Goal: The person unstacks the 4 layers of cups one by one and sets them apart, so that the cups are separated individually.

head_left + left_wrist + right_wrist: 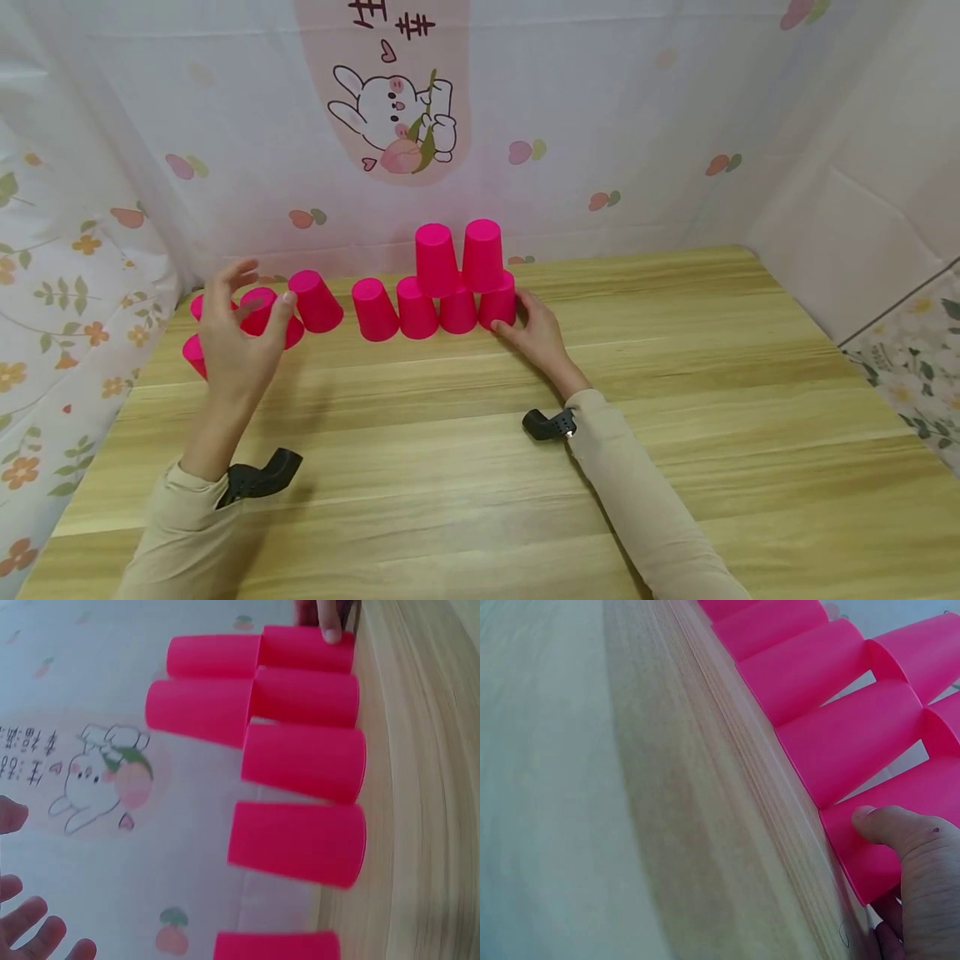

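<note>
Pink plastic cups stand upside down in a row on the table, and two more, an upper left cup [436, 260] and an upper right cup [482, 255], rest on the right part of that row. My right hand [536, 335] grips the row's rightmost cup [497, 302] low down, thumb [881, 825] on its front and fingers behind. On the left, my left hand [243, 350] is raised with thumb and fingers spread and nothing between them. It partly hides several other pink cups [258, 308]. In the left wrist view its fingers [34, 922] show apart from the stack.
A single pink cup [316, 302] stands between the left group and the row. The wooden table [450, 467] reaches back to a printed curtain [570, 108] close behind the cups. Another patterned curtain [45, 250] borders the left side.
</note>
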`<state>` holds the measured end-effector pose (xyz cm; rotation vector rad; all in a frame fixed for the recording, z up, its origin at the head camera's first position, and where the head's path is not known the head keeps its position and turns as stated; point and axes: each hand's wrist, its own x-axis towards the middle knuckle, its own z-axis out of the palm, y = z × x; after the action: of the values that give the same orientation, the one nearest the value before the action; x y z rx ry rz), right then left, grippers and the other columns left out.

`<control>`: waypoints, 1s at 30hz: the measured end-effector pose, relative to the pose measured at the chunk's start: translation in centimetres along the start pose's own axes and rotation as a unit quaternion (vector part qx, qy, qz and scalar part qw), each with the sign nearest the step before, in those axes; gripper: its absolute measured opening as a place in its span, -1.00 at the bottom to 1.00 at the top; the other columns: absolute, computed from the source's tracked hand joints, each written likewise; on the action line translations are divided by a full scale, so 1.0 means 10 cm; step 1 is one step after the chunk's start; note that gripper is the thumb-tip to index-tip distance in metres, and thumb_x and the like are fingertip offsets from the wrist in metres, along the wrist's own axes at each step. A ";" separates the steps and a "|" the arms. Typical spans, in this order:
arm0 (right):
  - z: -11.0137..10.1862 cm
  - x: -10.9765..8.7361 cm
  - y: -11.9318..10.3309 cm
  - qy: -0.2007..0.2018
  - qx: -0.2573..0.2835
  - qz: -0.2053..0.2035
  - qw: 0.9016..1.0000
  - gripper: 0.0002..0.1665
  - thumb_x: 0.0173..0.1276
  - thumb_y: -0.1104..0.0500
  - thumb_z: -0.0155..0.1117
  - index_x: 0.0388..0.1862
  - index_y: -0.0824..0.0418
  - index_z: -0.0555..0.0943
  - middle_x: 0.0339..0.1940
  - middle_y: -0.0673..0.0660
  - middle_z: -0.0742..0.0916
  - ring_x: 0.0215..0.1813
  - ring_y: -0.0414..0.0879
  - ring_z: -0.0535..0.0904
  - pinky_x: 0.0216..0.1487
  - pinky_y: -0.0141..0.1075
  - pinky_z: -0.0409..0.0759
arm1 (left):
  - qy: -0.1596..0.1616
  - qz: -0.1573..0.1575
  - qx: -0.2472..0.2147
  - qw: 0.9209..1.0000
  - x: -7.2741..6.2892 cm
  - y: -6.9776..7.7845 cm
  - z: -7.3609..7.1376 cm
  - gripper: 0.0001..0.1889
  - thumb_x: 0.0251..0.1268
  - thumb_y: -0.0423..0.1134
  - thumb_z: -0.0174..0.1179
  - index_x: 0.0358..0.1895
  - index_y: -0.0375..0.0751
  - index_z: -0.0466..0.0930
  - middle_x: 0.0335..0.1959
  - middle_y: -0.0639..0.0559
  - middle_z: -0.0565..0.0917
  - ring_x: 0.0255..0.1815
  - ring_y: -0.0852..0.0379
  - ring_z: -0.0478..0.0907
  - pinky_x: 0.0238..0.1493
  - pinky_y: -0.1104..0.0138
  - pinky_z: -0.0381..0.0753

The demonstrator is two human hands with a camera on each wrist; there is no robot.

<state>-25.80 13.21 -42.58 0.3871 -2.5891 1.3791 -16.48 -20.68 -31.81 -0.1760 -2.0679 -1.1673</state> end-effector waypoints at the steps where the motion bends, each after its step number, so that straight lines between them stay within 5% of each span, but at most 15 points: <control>1: 0.00 0.00 0.01 0.000 -0.001 0.001 1.000 -0.26 0.15 0.16 0.37 0.27 0.37 0.34 0.20 0.28 0.50 0.25 0.10 0.38 0.27 -0.14 0.31 | -0.013 0.000 -0.001 1.000 0.00 0.01 0.06 -0.47 0.11 -0.35 0.25 0.20 -0.31 0.37 0.12 -0.04 0.46 0.09 0.15 0.38 -0.02 0.50 0.47; 4: 0.01 0.00 0.01 0.000 0.000 0.000 1.000 -0.26 0.16 0.16 0.37 0.28 0.37 0.34 0.21 0.27 0.50 0.25 0.09 0.38 0.26 -0.15 0.31 | -0.049 0.008 -0.004 0.999 0.02 0.05 0.23 -0.46 0.10 -0.35 0.26 0.19 -0.33 0.36 0.12 -0.07 0.47 0.09 0.11 0.40 -0.03 0.47 0.49; 11: 0.01 0.01 0.02 0.007 -0.004 -0.003 1.000 -0.25 0.14 0.17 0.38 0.27 0.37 0.34 0.19 0.29 0.51 0.24 0.10 0.39 0.26 -0.15 0.32 | -0.118 0.032 -0.033 0.992 0.06 0.12 0.62 -0.45 0.09 -0.34 0.28 0.18 -0.35 0.34 0.12 -0.15 0.44 0.11 -0.04 0.39 -0.01 -0.03 0.51; 20: 0.01 0.00 0.02 0.003 0.005 0.001 1.000 -0.26 0.15 0.17 0.37 0.27 0.36 0.34 0.19 0.28 0.51 0.25 0.09 0.38 0.26 -0.15 0.32 | -0.159 0.028 -0.049 0.986 0.16 0.22 0.98 -0.41 0.09 -0.28 0.29 0.21 -0.33 0.31 0.16 -0.16 0.42 0.14 -0.08 0.36 0.05 0.02 0.46; 30: 0.01 0.00 0.00 0.003 0.001 0.004 1.000 -0.26 0.15 0.18 0.37 0.28 0.37 0.33 0.20 0.28 0.50 0.25 0.09 0.38 0.26 -0.16 0.32 | -0.200 -0.025 -0.066 0.977 0.27 0.30 1.29 -0.30 0.11 -0.22 0.29 0.30 -0.31 0.19 0.26 -0.15 0.33 0.23 -0.08 0.29 0.15 0.09 0.41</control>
<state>-25.82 13.12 -42.60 0.3738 -2.5877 1.3842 -23.94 -9.42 -31.96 -0.4580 -2.3500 -1.3913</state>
